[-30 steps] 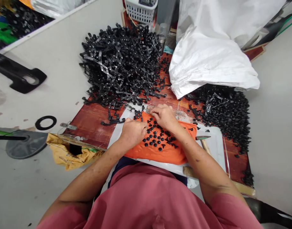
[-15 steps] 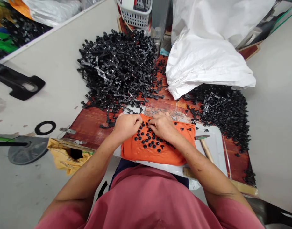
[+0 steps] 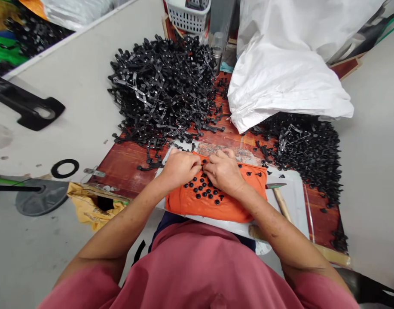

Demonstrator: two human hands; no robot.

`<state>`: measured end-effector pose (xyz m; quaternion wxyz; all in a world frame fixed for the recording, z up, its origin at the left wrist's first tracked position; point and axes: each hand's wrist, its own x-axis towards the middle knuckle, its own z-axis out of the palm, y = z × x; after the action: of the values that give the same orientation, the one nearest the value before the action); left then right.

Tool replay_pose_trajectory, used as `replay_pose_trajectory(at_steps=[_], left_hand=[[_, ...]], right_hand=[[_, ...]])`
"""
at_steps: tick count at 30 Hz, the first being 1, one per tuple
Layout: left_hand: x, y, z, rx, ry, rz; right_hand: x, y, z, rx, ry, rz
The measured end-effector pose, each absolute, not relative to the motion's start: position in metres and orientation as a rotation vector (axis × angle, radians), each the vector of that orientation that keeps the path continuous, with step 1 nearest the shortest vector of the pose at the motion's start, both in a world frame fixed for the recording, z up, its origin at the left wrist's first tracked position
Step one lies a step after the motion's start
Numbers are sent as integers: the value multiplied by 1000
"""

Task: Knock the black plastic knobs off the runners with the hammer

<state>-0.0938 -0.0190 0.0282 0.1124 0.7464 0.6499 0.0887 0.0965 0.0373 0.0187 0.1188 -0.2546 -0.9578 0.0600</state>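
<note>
An orange cloth (image 3: 190, 204) lies over a white tray (image 3: 295, 193) in front of me. Several small black round-headed parts (image 3: 203, 187) are scattered on the cloth. My left hand (image 3: 183, 166) is closed above the cloth's upper left, fingertips pressed together. Close beside it my right hand (image 3: 224, 171) is closed too, its fingers bent toward the left hand. Something small and dark shows between the two hands, but my fingers hide most of it and I cannot tell its kind.
Behind the cloth rises a big heap of black jointed parts (image 3: 164, 86). More black pieces (image 3: 313, 150) are piled at the right under a white sack (image 3: 287, 86). A knife (image 3: 277, 186) and a wooden handle (image 3: 282, 204) lie on the tray's right. A yellow bag (image 3: 87, 206) hangs at the left edge.
My hands have come closer together over the cloth, with the left hand shifted to the right. The whole view has shifted slightly.
</note>
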Motion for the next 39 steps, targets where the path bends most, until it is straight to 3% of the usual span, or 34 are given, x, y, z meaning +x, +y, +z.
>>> replay_pose_trajectory(at_steps=[4, 13, 19, 26, 31, 39], left_hand=[[-82, -32, 23, 2151, 1858, 229], [-79, -36, 11, 2219, 1980, 189], [-85, -37, 16, 2220, 2067, 282], [-89, -32, 29, 2227, 1952, 223], [-79, -46, 17, 2278, 1946, 165], [-69, -61, 2, 2298, 2058, 351]], right_hand=[[116, 45, 19, -937, -2613, 453], [139, 42, 17, -1084, -2628, 497], [117, 31, 20, -940, -2801, 377], [105, 38, 25, -1075, -2877, 301], [102, 48, 24, -1108, -2736, 329], [82, 59, 15, -944, -2826, 254]])
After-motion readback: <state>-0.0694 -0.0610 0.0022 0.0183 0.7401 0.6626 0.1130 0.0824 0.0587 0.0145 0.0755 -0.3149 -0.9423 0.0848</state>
